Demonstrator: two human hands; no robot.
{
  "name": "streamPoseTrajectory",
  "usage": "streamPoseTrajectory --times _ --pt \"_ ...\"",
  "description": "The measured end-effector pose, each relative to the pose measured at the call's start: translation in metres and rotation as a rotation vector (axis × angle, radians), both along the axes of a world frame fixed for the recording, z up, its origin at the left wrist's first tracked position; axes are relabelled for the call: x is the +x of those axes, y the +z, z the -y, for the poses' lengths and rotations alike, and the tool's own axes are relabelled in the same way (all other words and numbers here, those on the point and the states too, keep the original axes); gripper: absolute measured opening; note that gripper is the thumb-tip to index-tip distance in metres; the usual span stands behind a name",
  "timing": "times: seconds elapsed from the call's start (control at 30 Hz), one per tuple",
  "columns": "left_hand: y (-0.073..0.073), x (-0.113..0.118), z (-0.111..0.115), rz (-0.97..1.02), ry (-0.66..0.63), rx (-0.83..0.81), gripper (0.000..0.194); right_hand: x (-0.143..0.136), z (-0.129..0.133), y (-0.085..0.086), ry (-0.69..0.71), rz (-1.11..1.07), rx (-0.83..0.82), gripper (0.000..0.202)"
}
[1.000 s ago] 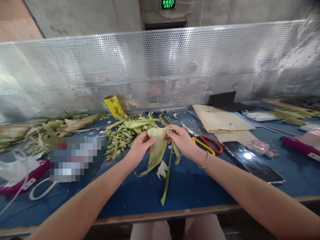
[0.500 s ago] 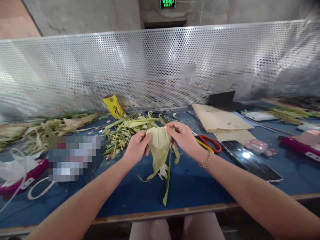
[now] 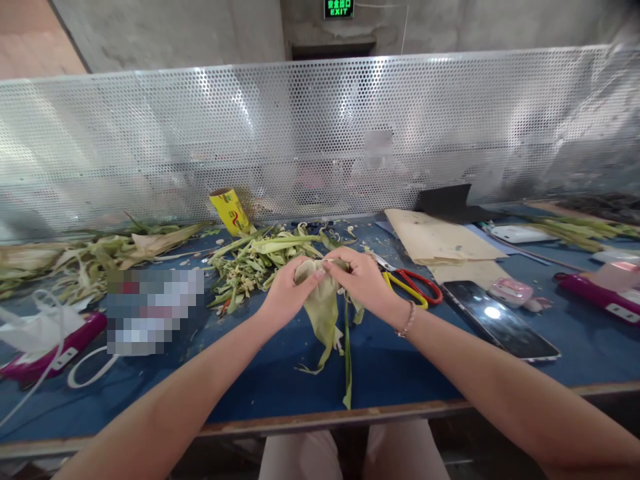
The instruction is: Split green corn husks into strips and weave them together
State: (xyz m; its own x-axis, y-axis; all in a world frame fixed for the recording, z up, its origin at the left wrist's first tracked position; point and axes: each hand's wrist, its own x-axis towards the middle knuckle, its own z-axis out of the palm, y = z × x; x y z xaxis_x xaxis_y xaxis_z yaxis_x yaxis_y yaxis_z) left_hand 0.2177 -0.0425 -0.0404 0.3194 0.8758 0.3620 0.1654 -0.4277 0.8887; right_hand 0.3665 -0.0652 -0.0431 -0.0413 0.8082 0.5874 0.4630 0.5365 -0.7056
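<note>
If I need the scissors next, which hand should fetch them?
Right, I'd judge: the scissors lie close by the right hand, while the left hand is farther off. Both hands hold the husk, though.

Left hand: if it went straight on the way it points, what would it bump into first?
The left hand would probably meet the right hand first, just across the pale green leaf that both hold, though depth is hard to judge.
</note>
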Motion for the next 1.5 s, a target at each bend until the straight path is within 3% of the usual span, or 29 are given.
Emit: streamPoseTrajectory --times 0.17,0.5,0.7,0.87,0.97,1.03,1.1,1.17,1.23,1.33,1.5 --pt "0.002 0.000 0.005 -0.020 0.100 0.065 0.023 -0.007 -0.001 -0.008 0.011 0.107 0.041 0.014" --pt "-0.018 0.004 -0.003 0.162 0.052 -0.113 0.023 -0.010 -0.004 -0.014 0.027 0.188 0.125 0.019" --pt "-0.019 0.006 0.000 0.234 0.060 -0.156 0.024 -0.009 -0.006 -0.018 -0.002 0.234 0.189 0.018" --pt "-0.017 0.008 -0.001 0.329 0.051 -0.255 0.024 -0.008 -0.002 -0.018 0.070 0.285 0.243 0.019" --pt "-0.016 0.005 -0.005 0.295 0.104 -0.265 0.026 -0.008 -0.001 -0.014 0.042 0.188 0.157 0.017" --pt "-0.016 0.002 -0.007 0.259 0.166 -0.246 0.027 -0.009 -0.004 -0.013 0.048 0.036 -0.009 0.035" --pt "-0.015 0.000 -0.009 0.249 0.205 -0.211 0.029 -0.011 -0.008 -0.014 0.156 -0.119 -0.192 0.039" --pt "-0.014 -0.001 -0.008 0.287 0.193 -0.213 0.028 -0.013 -0.012 -0.017 0.265 -0.233 -0.278 0.030" --pt "-0.013 0.001 -0.006 0.366 0.123 -0.290 0.027 -0.014 -0.015 -0.020 0.274 -0.298 -0.266 0.024" --pt "-0.014 0.006 -0.002 0.445 0.014 -0.422 0.029 -0.013 -0.015 -0.021 0.163 -0.273 -0.211 0.019" --pt "-0.025 0.007 -0.005 0.380 0.058 -0.299 0.025 -0.014 -0.012 -0.023 0.073 -0.145 -0.127 0.013"
